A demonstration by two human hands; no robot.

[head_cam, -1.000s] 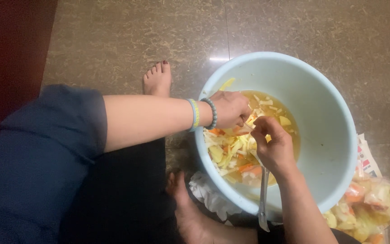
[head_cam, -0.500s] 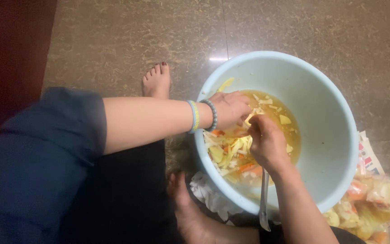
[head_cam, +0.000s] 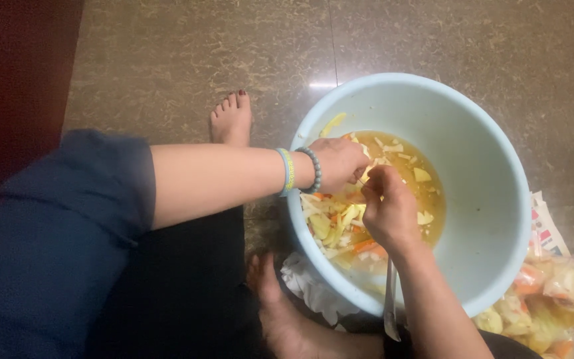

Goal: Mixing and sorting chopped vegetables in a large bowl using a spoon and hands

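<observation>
Two hands at work inside a pale blue basin [head_cam: 499, 219] on a stone floor [head_cam: 167, 60].

Left hand [head_cam: 337, 161] and right hand [head_cam: 388, 207], both curled closed, meet over cut vegetables [head_cam: 340, 223] in yellowish liquid; what the fingers pinch cannot be told. Bagged peelings [head_cam: 553, 299] lie just beside the basin.

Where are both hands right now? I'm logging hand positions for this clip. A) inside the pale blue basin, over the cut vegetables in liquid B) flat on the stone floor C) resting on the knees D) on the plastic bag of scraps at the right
A: the left hand and the right hand meet inside the pale blue basin, just above the cut vegetables lying in yellowish liquid; the plastic bag of scraps lies untouched.
</observation>
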